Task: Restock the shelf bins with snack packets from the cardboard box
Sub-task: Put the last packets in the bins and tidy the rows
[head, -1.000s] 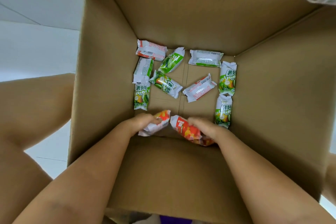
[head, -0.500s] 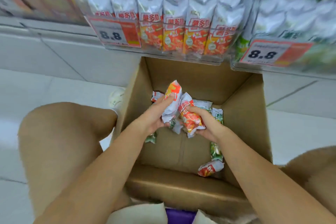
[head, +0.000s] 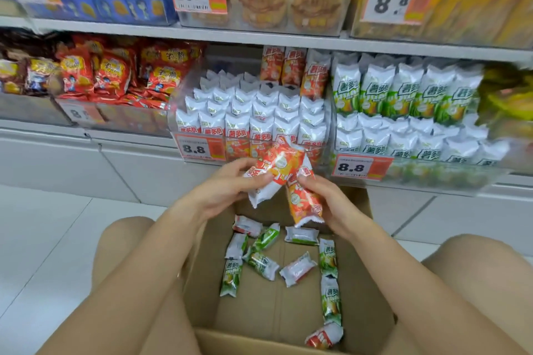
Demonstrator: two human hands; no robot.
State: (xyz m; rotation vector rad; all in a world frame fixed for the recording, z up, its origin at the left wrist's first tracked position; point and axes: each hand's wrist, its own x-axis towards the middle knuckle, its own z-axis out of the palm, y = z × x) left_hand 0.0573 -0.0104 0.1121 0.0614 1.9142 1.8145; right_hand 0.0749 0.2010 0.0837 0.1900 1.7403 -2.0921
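Above the open cardboard box, just before the clear shelf bin of matching orange packs, we hold two orange snack packets: our left hand pinches one orange packet between thumb and fingers near its middle, while our right hand curls round a second orange packet that hangs crimped end down. The two packets cross and touch. We judge them light, air-puffed pillow packs of glossy film, slippery across the printed face and crushable if squeezed; the flat serrated end seals look the firmest place to take hold, and a light pinch at mid-body should keep the contents whole. Loose on the box floor lie green packets, a few more orange-and-white ones among them, all soft-edged rectangles with white crimped ends. Matte, stiff brown corrugated card forms the box. In the neighbouring bin the green packs stand upright in tight rows behind an 8.8 price tag. The orange bin shows a gap towards its back left, which we judge the likeliest place for both packets, slid in upright.
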